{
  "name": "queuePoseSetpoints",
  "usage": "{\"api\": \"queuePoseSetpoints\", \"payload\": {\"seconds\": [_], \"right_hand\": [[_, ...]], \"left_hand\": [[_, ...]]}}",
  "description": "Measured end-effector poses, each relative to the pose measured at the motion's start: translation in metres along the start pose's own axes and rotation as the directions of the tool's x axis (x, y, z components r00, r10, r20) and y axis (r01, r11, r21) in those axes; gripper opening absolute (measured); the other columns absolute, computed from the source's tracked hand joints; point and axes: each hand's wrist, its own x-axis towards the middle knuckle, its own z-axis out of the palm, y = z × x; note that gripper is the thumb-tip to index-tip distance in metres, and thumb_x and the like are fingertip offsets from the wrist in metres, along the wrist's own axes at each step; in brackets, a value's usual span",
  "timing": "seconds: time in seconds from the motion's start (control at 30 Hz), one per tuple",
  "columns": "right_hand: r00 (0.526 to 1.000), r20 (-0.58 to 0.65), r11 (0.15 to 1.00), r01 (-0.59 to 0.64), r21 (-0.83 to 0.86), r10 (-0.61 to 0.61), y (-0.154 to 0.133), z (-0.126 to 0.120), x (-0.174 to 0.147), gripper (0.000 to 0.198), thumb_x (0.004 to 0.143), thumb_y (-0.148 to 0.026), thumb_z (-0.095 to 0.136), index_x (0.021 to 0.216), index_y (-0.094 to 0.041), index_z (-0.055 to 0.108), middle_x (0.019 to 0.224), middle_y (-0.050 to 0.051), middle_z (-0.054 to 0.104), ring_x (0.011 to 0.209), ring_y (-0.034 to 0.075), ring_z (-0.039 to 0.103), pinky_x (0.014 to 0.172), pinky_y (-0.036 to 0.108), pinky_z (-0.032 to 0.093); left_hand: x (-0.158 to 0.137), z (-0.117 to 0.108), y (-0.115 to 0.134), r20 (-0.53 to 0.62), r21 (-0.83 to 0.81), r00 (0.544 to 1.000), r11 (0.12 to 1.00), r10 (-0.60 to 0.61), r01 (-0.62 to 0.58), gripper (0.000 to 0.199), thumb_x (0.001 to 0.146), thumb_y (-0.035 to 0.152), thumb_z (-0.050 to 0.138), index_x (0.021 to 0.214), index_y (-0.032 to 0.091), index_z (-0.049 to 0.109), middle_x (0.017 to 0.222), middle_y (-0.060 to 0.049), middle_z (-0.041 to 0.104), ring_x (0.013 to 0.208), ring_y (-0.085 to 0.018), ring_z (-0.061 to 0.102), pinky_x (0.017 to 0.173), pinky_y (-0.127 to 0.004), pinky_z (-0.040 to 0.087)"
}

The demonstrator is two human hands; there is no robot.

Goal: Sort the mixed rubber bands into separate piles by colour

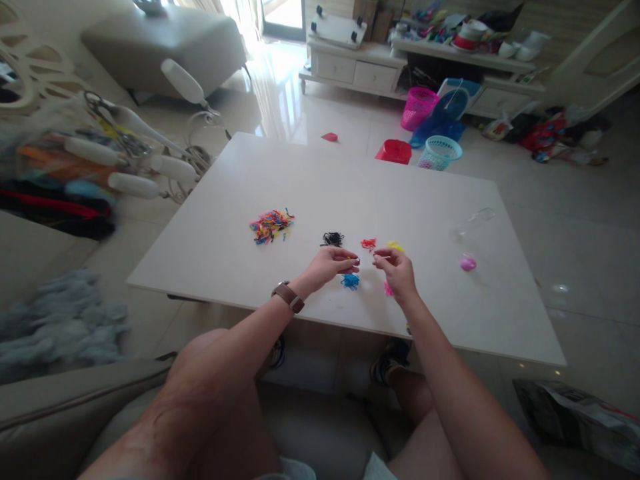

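Observation:
Over the white table, my left hand is closed in a pinch, with small dark and yellow bits, apparently rubber bands, at its fingertips. Facing it across a narrow gap, my right hand also pinches; whatever lies between its fingers is too small to make out. Small piles of rubber bands surround the hands: black, red, yellow and blue. A pink pile is partly hidden by my right hand. Further left lies a larger mixed-colour pile.
A pink rounded object and a clear plastic item lie on the table's right. Beyond the far edge stand a red stool and a light blue basket. A lamp with white shades stands beside the left edge.

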Motion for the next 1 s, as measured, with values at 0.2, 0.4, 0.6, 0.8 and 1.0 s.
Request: {"api": "queuePoseSetpoints", "payload": {"seconds": [0.2,0.4,0.6,0.8,1.0], "right_hand": [[0.986,0.158,0.999,0.049,0.001,-0.049,-0.016,0.01,-0.014,0.033,0.073,-0.046,0.08,0.092,-0.019,0.075,0.081,0.004,0.073,0.068,0.016,0.065,0.065,0.03,0.054],[0.973,0.213,0.992,0.105,-0.07,-0.088,-0.018,0.012,-0.019,0.032,0.072,-0.045,0.081,0.092,-0.02,0.074,0.086,0.005,0.076,0.07,0.017,0.067,0.066,0.03,0.055],[0.981,0.16,0.985,0.132,-0.11,-0.114,-0.016,0.014,-0.019,0.022,0.078,-0.041,0.076,0.083,-0.02,0.075,0.079,0.005,0.075,0.068,0.017,0.067,0.065,0.03,0.054],[0.981,0.142,0.979,0.15,-0.139,-0.13,-0.017,0.015,-0.021,0.023,0.078,-0.042,0.077,0.082,-0.02,0.072,0.077,0.004,0.073,0.068,0.017,0.067,0.064,0.029,0.054],[0.953,0.181,0.947,0.272,-0.17,-0.241,-0.02,0.016,-0.023,0.022,0.079,-0.043,0.076,0.08,-0.022,0.075,0.085,0.004,0.07,0.067,0.015,0.064,0.064,0.029,0.054]], "left_hand": [[-0.001,0.0,-0.002,0.025,-0.002,1.0,1.0,0.008,-0.008,0.036,0.067,0.03,0.091,0.089,0.009,0.071,0.084,-0.011,0.076,0.079,-0.019,0.075,0.084,-0.035,0.059],[-0.001,0.0,-0.003,0.034,0.026,0.999,0.999,0.025,-0.026,0.04,0.067,0.035,0.091,0.091,0.009,0.072,0.083,-0.012,0.076,0.079,-0.018,0.074,0.087,-0.037,0.058],[-0.001,0.001,-0.003,0.044,0.047,0.999,0.999,-0.017,0.015,0.042,0.065,0.036,0.092,0.09,0.01,0.07,0.086,-0.013,0.077,0.082,-0.02,0.075,0.084,-0.035,0.058],[-0.002,0.002,-0.003,0.049,0.005,0.998,0.999,-0.038,0.038,0.041,0.066,0.035,0.091,0.085,0.012,0.063,0.084,-0.011,0.076,0.082,-0.02,0.075,0.082,-0.034,0.058],[0.001,-0.001,-0.007,0.05,-0.037,0.998,0.999,-0.028,0.03,0.039,0.068,0.032,0.09,0.086,0.012,0.062,0.081,-0.01,0.075,0.075,-0.016,0.073,0.081,-0.033,0.058]]}}
